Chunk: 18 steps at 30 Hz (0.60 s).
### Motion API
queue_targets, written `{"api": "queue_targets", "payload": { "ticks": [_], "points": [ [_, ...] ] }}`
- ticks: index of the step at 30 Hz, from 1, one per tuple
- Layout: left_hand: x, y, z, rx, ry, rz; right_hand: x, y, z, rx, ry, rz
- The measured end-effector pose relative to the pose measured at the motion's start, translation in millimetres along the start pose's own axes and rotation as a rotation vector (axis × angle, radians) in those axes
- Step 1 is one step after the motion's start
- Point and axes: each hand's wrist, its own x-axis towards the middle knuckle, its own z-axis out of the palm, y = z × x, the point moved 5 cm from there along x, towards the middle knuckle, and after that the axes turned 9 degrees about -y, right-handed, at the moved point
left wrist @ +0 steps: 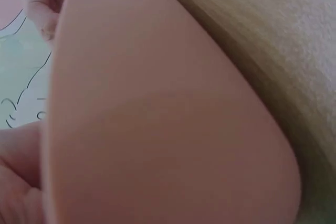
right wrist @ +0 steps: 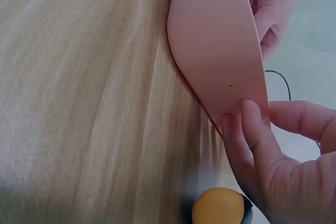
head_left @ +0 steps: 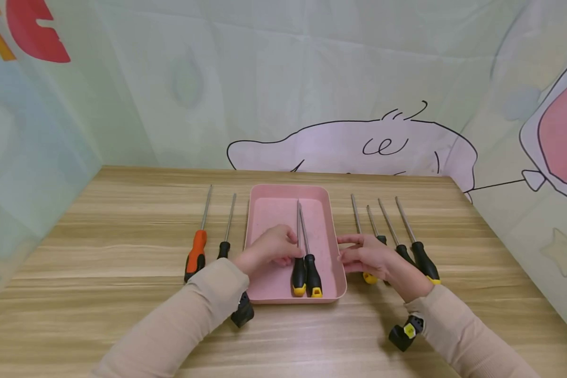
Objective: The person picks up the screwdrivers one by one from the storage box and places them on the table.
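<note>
Two black screwdrivers with yellow handle ends lie side by side in a pink tray (head_left: 294, 191), tips toward the far end. My left hand (head_left: 275, 247) reaches over the tray's left side and pinches the left screwdriver (head_left: 299, 275) where shaft meets handle. The right screwdriver (head_left: 313, 275) rests beside it. My right hand (head_left: 370, 256) is at the tray's right side. In the right wrist view its fingertips (right wrist: 251, 107) touch the outer wall and rim. The left wrist view is mostly filled by the tray wall (left wrist: 168, 103), hiding the left fingers' contact.
Left of the tray lie an orange-and-black screwdriver (head_left: 197, 249) and a black one (head_left: 224, 248), partly behind my left arm. Several more, including a black screwdriver (head_left: 423, 260), lie on the right, some under my right hand. All rest on a wooden table (head_left: 137, 236).
</note>
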Motion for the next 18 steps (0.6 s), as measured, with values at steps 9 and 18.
{"api": "queue_targets", "payload": {
  "ticks": [9, 18],
  "points": [
    [1.6, 5.4, 5.2, 0.157, 0.03, 0.031, 0.1, -0.2, 0.3, -0.005, 0.003, 0.005],
    [0.2, 9.2, 10.3, 0.233, 0.012, 0.008, 0.0, -0.9, 0.1, -0.012, -0.001, 0.004]
  ]
}}
